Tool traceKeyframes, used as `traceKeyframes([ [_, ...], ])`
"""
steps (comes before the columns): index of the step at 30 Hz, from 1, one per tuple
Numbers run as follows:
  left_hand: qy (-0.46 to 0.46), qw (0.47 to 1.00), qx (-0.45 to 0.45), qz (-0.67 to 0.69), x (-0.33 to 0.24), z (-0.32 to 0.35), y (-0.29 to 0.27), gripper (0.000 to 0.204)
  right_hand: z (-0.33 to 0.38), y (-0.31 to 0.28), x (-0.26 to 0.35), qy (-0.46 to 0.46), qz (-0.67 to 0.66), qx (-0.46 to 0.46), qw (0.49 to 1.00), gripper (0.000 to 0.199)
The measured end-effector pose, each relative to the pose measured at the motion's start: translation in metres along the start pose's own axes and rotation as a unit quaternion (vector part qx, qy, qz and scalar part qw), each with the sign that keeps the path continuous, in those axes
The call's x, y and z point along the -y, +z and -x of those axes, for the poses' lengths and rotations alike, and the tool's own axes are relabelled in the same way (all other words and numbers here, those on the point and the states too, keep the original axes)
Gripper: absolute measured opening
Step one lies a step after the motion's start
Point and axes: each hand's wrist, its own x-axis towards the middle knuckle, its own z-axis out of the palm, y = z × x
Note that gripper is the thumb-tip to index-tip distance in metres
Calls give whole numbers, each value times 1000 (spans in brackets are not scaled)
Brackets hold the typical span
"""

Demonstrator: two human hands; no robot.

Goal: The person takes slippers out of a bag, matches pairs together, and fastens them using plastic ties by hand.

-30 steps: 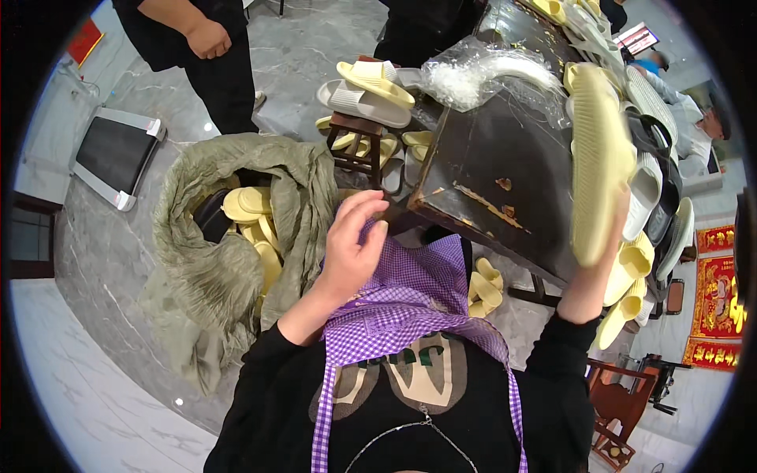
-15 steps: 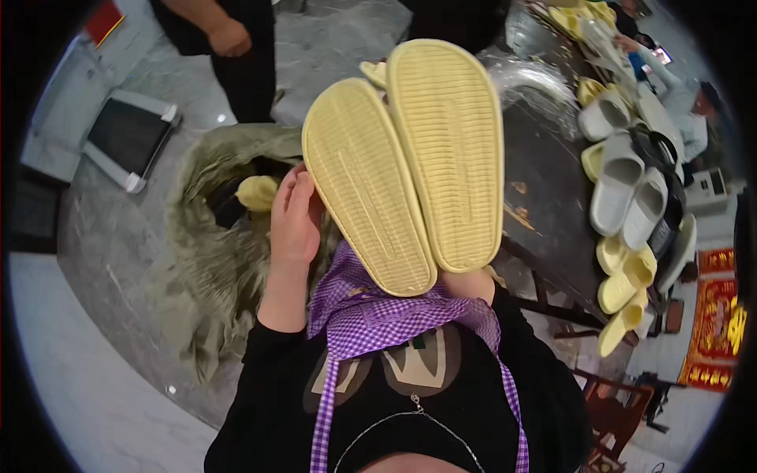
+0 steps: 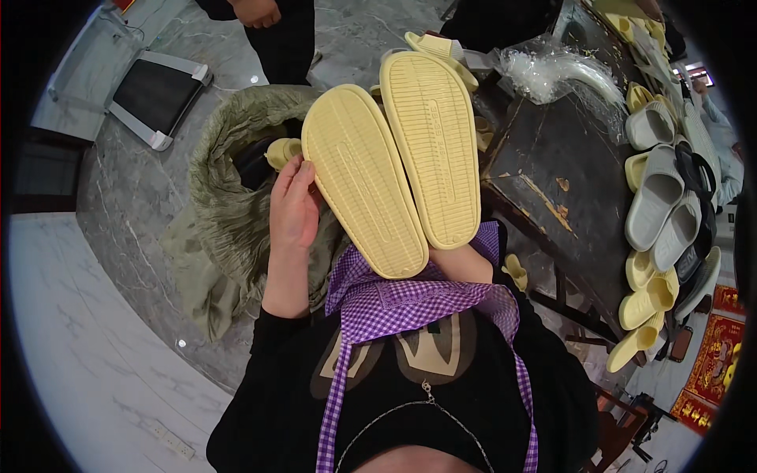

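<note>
Slippers: in the head view, a yellow pair in the upper middle of the frame, ribbed soles facing the camera, toes up; the left slipper [image 3: 363, 177] leans to the left and sits slightly lower, its inner edge against the right slipper [image 3: 432, 150] near the heels, with a gap toward the toes.
Left hand: left of centre, the left hand [image 3: 296, 209] has its fingers bent, tips at the left slipper's outer edge; whether they pinch it, I cannot tell.
Right hand: just below the heels, only the lower part of the right hand [image 3: 456, 260] and the wrist show; the fingers are behind the soles, so their grip cannot be told.
Apron: purple check, the apron [image 3: 418, 303] lies across the lower middle over a black top.
Sack: left of centre, a green sack [image 3: 225, 236] gapes, with a dark item [image 3: 254, 165] and a yellow slipper [image 3: 284, 152] in its mouth.
Platform: black and grey, the platform [image 3: 158, 94] lies on the floor at upper left.
Co-worker: a hand [image 3: 258, 12] and dark trousers at the top edge, left of centre.
Table: right of centre, the dark table [image 3: 524, 150] has a chipped surface; clear plastic [image 3: 544, 75] lies on its far part.
Row: along the right, grey slippers [image 3: 658, 193] lie above yellow ones [image 3: 648, 303], black ones [image 3: 698, 169] beside them.
Hangings: red and gold hangings [image 3: 714, 359] at the right edge.
</note>
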Motion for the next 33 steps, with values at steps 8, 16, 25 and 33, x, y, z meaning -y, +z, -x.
traceKeyframes([
  [8, -20, 1000, 5, 7, 1, -1, -3, 33, 12, 3, -26, 36, -37, -10, 999, 42],
  [16, -8, 1000, -19, -10, 3, 1, -2, 32, 11, 37, -75, 124, -66, 28, 990, 42],
  [25, -6, 999, -9, -53, -13, 7, 2, 30, 18, 76, -113, 192, -98, 56, 975, 43],
  [33, -4, 987, -18, -161, 2, -50, -21, 36, 7, 72, -97, 116, -154, 2, 981, 43],
])
